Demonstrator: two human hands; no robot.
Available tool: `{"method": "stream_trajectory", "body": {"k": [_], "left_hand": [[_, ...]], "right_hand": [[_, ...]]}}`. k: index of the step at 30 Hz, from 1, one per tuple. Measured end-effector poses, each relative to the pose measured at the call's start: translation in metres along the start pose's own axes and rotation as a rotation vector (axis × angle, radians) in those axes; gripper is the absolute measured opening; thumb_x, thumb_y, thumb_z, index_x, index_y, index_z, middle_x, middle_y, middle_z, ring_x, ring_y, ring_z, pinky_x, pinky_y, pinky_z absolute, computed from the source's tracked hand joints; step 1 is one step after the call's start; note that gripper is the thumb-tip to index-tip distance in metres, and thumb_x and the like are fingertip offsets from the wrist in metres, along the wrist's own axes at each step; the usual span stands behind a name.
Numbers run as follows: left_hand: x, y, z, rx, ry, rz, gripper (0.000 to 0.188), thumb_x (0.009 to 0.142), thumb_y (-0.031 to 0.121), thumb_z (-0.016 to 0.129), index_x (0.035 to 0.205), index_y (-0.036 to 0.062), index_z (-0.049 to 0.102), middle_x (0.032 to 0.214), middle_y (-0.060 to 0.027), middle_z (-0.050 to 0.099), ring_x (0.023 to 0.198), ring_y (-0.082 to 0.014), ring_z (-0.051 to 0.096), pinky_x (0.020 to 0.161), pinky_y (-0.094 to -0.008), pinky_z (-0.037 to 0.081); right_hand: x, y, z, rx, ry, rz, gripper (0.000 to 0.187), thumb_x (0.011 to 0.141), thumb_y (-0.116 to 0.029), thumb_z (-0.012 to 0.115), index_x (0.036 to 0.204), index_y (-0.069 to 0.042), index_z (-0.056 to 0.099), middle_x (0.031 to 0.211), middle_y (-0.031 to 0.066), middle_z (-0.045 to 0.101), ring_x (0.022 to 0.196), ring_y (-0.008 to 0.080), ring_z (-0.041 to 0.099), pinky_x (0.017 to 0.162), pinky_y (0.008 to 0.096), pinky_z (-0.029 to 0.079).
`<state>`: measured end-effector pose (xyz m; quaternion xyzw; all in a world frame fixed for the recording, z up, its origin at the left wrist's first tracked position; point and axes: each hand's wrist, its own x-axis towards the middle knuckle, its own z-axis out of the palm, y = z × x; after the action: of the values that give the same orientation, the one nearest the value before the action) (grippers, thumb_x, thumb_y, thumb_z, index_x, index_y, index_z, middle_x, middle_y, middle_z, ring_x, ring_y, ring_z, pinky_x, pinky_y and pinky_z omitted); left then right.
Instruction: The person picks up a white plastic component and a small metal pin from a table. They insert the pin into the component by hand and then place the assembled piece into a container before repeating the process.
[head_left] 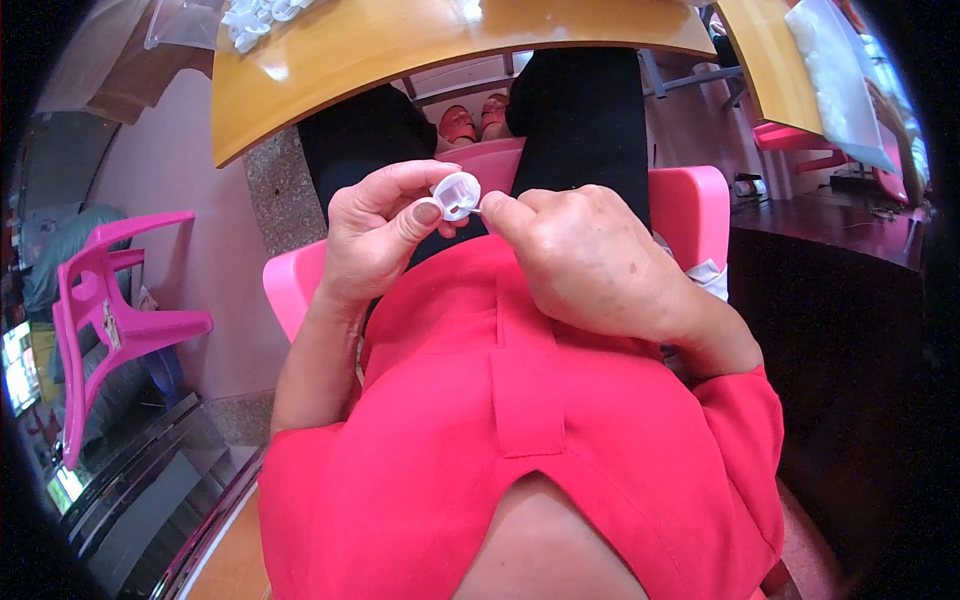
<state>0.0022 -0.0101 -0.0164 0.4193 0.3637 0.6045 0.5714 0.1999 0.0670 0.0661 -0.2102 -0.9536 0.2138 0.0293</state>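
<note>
Between the thumb and fingers of my left hand [385, 215] is a small round white plastic part [457, 192], its hollow side with a slot turned up. My right hand [585, 255] is closed just to the right of it. From its thumb and forefinger a thin tool [476, 210] pokes out, its tip at the lower right rim of the plastic part. Most of that tool is hidden inside my right hand, so I cannot tell its exact kind. Both hands are held above my lap, in front of my red top.
A wooden table [430, 50] stands ahead, with several white plastic parts [255, 20] at its far left. A clear bag of white pieces [845, 85] lies at the right. A pink stool [105, 320] is on the left, and a dark cabinet [830, 240] stands to the right.
</note>
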Motion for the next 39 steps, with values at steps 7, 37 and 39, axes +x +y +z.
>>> {"method": "stream_trajectory", "body": {"k": [7,37,39], "left_hand": [[0.001,0.001,0.005,0.042,0.006,-0.001,0.028,0.089,0.009,0.062,0.114,-0.0037,0.061,0.099,-0.0116,0.064,0.084,-0.0151,0.062,0.073,-0.0252,0.052],[0.008,0.002,0.001,-0.328,0.016,-0.194,0.028,0.097,0.011,0.047,0.118,-0.0069,0.055,0.106,-0.0234,0.063,0.086,-0.0230,0.063,0.074,-0.0308,0.052],[0.008,0.002,0.002,-0.326,0.016,-0.186,0.028,0.097,0.010,0.047,0.118,-0.0068,0.055,0.106,-0.0228,0.063,0.086,-0.0231,0.063,0.074,-0.0307,0.052]], "right_hand": [[0.003,-0.002,0.008,-0.015,0.020,0.030,0.024,0.075,0.000,0.057,0.098,0.005,0.054,0.074,0.0189,0.062,0.067,0.0323,0.065,0.058,0.0391,0.052],[-0.002,0.002,0.003,-0.138,0.052,0.023,0.013,0.080,-0.003,0.057,0.091,0.003,0.054,0.069,0.0153,0.061,0.064,0.0271,0.065,0.055,0.0355,0.051],[-0.002,0.002,0.003,-0.145,0.054,0.024,0.013,0.080,-0.003,0.057,0.091,0.003,0.054,0.069,0.0154,0.061,0.064,0.0272,0.065,0.054,0.0354,0.051]]}}
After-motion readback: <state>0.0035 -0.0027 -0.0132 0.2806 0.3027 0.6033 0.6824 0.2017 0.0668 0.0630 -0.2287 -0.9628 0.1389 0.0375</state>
